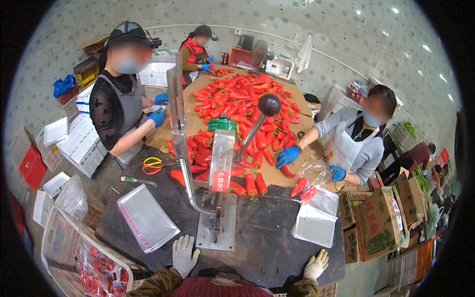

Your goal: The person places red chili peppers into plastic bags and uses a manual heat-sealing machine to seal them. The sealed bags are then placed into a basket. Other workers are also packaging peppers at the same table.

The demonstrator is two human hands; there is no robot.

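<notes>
My left hand (184, 256), in a white glove, lies on the near edge of the dark table (256, 230) with fingers spread, holding nothing. It is just below a stack of clear plastic bags (148, 219) and left of the steel base of a bag-neck sealing machine (217, 226) with a black ball-ended lever. Gloved in white too, my right hand (315, 264) rests at the table's near right edge, apart from anything held, below another stack of bags (315, 224). Beyond the sealer, a large heap of red peppers (245, 100) covers cardboard, and several peppers lie at its near side.
Co-workers in blue gloves stand left, right and at the far end. The right one holds a clear bag by some peppers. Scissors (153, 166) and a curved knife (139, 181) lie at left. A crate (55, 237) of bagged peppers stands lower left; cardboard boxes (378, 224) stand right.
</notes>
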